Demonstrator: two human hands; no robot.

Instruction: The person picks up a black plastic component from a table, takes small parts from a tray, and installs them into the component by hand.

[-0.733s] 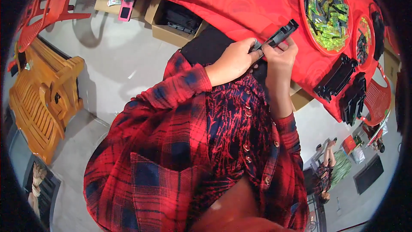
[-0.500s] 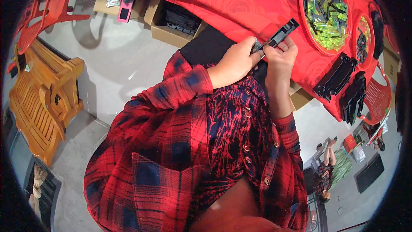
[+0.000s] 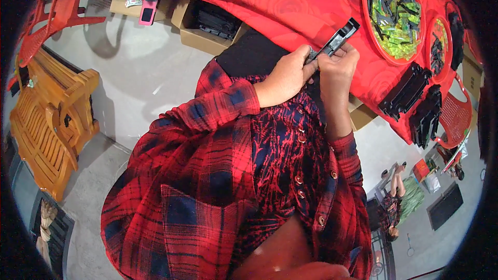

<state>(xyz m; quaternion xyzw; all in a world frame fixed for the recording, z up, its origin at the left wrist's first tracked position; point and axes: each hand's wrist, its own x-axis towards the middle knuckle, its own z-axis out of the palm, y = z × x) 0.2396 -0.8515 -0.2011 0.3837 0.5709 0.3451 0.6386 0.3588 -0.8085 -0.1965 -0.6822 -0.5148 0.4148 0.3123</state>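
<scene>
A long black plastic part (image 3: 340,36) is held between both my hands, tilted up and to the right over the table's near edge. My left hand (image 3: 288,75) is closed round its lower end, with a small grey bit showing by the fingertips. My right hand (image 3: 338,65) pinches the part along its right side, fingers curled behind it. The palms and the part's lower end are hidden. To the right, a red-rimmed round basket (image 3: 367,33) holds yellow-green clear and black small pieces.
The red rose-patterned tablecloth (image 3: 275,8) covers the table. A smaller red basket (image 3: 450,54) and stacks of black plastic parts (image 3: 407,91) lie right. Below the table's left edge stands a cardboard box (image 3: 199,41) of black parts. A wooden chair (image 3: 49,124) stands far left; a person (image 3: 392,207) sits lower right.
The black plastic part has turned slightly in my hands, its upper end tipping a little up and left. Both hands keep their grip and hardly move.
</scene>
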